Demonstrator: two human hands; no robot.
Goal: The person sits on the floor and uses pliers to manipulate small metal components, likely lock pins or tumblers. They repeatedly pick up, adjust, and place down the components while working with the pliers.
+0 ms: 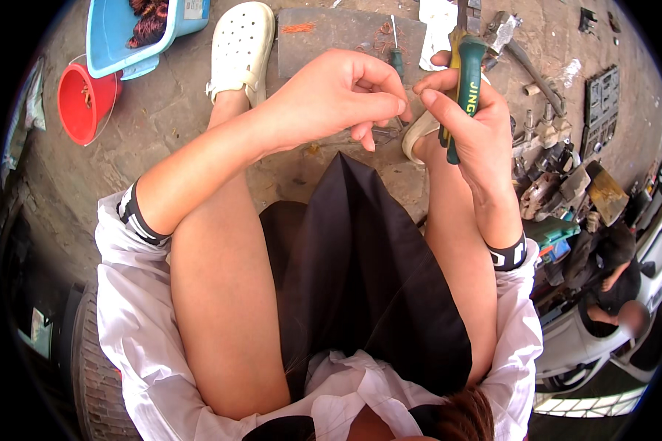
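A pair of green-and-yellow-handled pliers (470,73) is being held in the right hand (485,121), with its handles being clasped between the palm and the fingers and its head being pointed away from the body; the right thumb and forefinger are being held close together at their tips. The left hand (331,95) is being held just beside, its fingers curled and its thumb near the forefinger; whether anything thin is being pinched there is not being shown clearly. On the floor (162,95) beyond, a grey board (309,57) is being covered in part by copper-coloured wires (298,29) and a screwdriver (396,60), while a hammer (503,31) is being seen past the pliers. A slip of the pliers is being risked, likely through a loose hold while the thumb and forefinger are being used apart from the handles; the right shoe (417,138) is being exposed to such a drop. Pinched skin is also being risked, should the handles be squeezed carelessly.
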